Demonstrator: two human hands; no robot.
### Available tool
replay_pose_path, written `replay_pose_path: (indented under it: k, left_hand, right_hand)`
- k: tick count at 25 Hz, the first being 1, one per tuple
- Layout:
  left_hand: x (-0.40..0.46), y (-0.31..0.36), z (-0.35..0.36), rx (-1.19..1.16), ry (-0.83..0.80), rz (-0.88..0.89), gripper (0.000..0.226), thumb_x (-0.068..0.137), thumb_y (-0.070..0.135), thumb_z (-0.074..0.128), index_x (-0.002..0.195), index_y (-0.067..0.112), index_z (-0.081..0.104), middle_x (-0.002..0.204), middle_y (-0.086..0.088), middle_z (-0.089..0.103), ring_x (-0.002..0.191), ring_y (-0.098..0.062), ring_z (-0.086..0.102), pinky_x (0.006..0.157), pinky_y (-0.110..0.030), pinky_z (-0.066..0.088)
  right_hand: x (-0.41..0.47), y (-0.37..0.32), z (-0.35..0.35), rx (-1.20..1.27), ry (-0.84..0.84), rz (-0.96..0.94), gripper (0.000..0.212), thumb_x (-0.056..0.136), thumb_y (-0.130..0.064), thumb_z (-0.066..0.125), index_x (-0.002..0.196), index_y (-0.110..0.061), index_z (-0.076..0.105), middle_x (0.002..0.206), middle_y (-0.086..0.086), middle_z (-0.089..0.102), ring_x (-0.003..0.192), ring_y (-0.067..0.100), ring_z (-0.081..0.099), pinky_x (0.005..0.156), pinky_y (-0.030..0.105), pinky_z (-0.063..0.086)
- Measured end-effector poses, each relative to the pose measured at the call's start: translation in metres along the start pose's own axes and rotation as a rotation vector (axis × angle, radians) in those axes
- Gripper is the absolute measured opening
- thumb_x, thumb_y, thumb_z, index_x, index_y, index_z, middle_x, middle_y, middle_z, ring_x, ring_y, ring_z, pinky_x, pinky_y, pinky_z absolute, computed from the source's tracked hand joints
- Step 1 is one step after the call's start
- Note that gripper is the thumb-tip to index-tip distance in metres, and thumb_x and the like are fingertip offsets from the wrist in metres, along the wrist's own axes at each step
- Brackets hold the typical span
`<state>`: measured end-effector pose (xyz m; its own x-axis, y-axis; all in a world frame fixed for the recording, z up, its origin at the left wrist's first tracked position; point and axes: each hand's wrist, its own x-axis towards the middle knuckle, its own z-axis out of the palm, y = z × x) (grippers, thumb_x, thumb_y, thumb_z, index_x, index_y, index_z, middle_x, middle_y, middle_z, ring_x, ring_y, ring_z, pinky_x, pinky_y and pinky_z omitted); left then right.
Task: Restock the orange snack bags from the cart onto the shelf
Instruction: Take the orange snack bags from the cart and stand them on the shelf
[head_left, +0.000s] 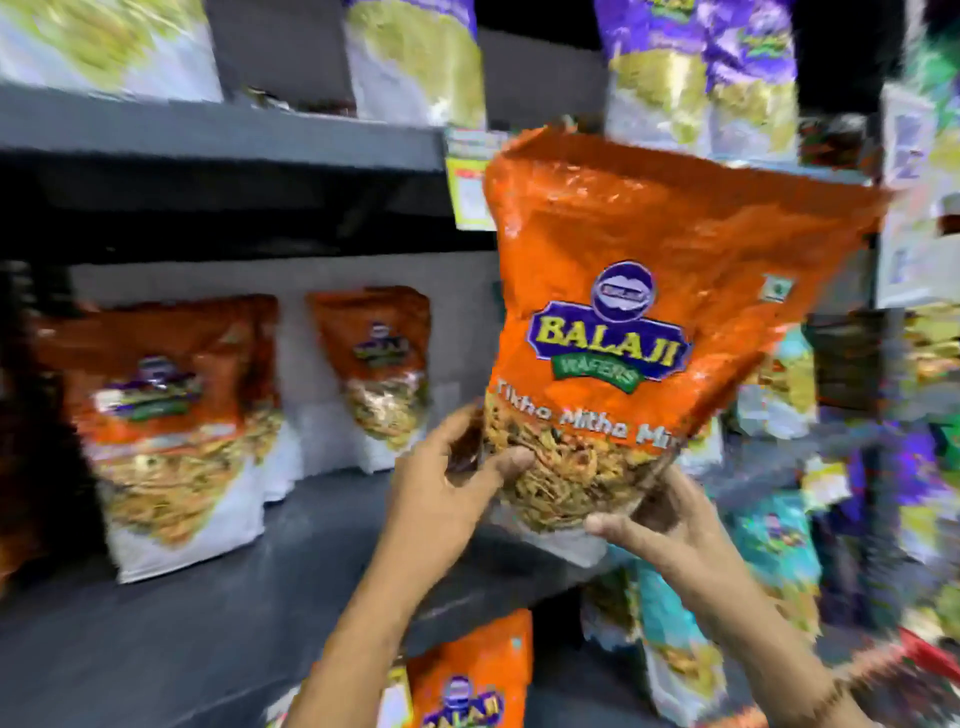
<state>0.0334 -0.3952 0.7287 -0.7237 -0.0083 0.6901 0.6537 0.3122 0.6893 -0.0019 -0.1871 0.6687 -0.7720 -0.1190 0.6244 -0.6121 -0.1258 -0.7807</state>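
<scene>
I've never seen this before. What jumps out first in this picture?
A big orange snack bag fills the centre-right, held up by its lower end in both hands, left hand and right hand. Behind it to the left, two matching orange bags stand on the dark shelf.

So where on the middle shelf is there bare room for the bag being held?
The shelf is bare in front, and between the second standing bag and the held bag, gripped by the left hand and right hand. The left end is crowded by the front standing bag.
</scene>
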Motion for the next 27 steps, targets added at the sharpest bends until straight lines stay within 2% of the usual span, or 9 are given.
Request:
replay_pose_path:
  k: [2,6,8,10,13,17,20,24,27]
  left_hand:
    - [0.005,-0.014,-0.028,0.018,0.066,-0.034,0.030,0.072,0.036,0.074,0.101,0.037,0.067,0.094,0.029,0.074,0.095,0.007,0.067,0.081,-0.011,0.051]
    - [0.021,-0.058,-0.065,0.054,0.175,-0.175,0.028,0.083,0.017,0.070,0.105,0.032,0.063,0.097,0.023,0.070,0.093,0.008,0.066,0.078,-0.005,0.049]
    - [0.034,-0.079,-0.073,0.073,0.214,-0.241,0.023,0.085,0.019,0.068,0.099,0.036,0.060,0.099,0.019,0.068,0.097,0.002,0.065,0.078,-0.008,0.051]
    - [0.046,-0.097,-0.077,0.104,0.245,-0.298,0.018,0.085,0.026,0.069,0.094,0.039,0.060,0.097,0.016,0.070,0.093,0.004,0.066,0.077,-0.009,0.052]
    - [0.061,-0.121,-0.082,0.155,0.288,-0.352,0.013,0.082,0.042,0.069,0.092,0.042,0.060,0.101,0.013,0.073,0.096,-0.007,0.070,0.089,-0.033,0.057]
    - [0.071,-0.139,-0.087,0.209,0.327,-0.397,0.030,0.067,0.064,0.067,0.092,0.048,0.060,0.100,0.013,0.075,0.097,-0.011,0.070,0.093,-0.046,0.055]
    - [0.072,-0.146,-0.087,0.247,0.322,-0.438,0.031,0.072,0.063,0.066,0.096,0.045,0.057,0.105,0.014,0.071,0.102,-0.013,0.068,0.094,-0.046,0.054]
    - [0.072,-0.147,-0.086,0.292,0.295,-0.460,0.074,0.063,0.077,0.059,0.123,0.034,0.051,0.121,0.008,0.068,0.110,-0.016,0.065,0.096,-0.046,0.053]
    - [0.070,-0.151,-0.088,0.296,0.283,-0.479,0.085,0.057,0.084,0.057,0.128,0.037,0.048,0.126,0.008,0.067,0.115,-0.017,0.063,0.098,-0.046,0.052]
  right_hand:
    - [0.027,0.013,0.027,0.015,-0.118,0.018,0.071,0.052,-0.035,0.089,0.116,-0.018,0.063,0.118,-0.001,0.073,0.114,0.018,0.065,0.100,0.034,0.049]
    - [0.082,0.052,0.069,0.039,-0.301,0.094,0.061,0.061,-0.027,0.089,0.116,-0.025,0.064,0.120,0.002,0.072,0.116,0.021,0.065,0.102,0.041,0.049]
    - [0.107,0.064,0.082,0.077,-0.375,0.169,0.057,0.067,-0.013,0.085,0.119,-0.019,0.062,0.119,0.002,0.073,0.116,0.022,0.066,0.095,0.032,0.053]
    - [0.128,0.071,0.090,0.079,-0.431,0.233,0.056,0.070,-0.007,0.081,0.121,-0.016,0.059,0.115,-0.001,0.074,0.112,0.017,0.068,0.084,0.021,0.055]
    - [0.157,0.084,0.097,0.042,-0.502,0.285,0.053,0.077,-0.005,0.077,0.124,-0.016,0.057,0.116,-0.004,0.074,0.107,0.008,0.069,0.080,0.017,0.055]
    - [0.177,0.097,0.105,0.002,-0.574,0.328,0.053,0.081,-0.007,0.074,0.129,-0.020,0.054,0.121,-0.006,0.071,0.109,0.003,0.067,0.082,0.013,0.053]
    - [0.182,0.104,0.107,0.072,-0.632,0.374,0.053,0.080,-0.009,0.074,0.127,-0.023,0.053,0.124,-0.003,0.070,0.114,0.009,0.066,0.088,0.021,0.054]
    - [0.184,0.113,0.108,0.085,-0.648,0.384,0.058,0.081,-0.013,0.075,0.133,-0.021,0.051,0.130,0.002,0.067,0.121,0.017,0.062,0.104,0.035,0.046]
    - [0.178,0.106,0.111,0.092,-0.582,0.375,0.052,0.082,-0.009,0.074,0.129,-0.022,0.054,0.127,0.002,0.068,0.118,0.016,0.064,0.098,0.031,0.052]
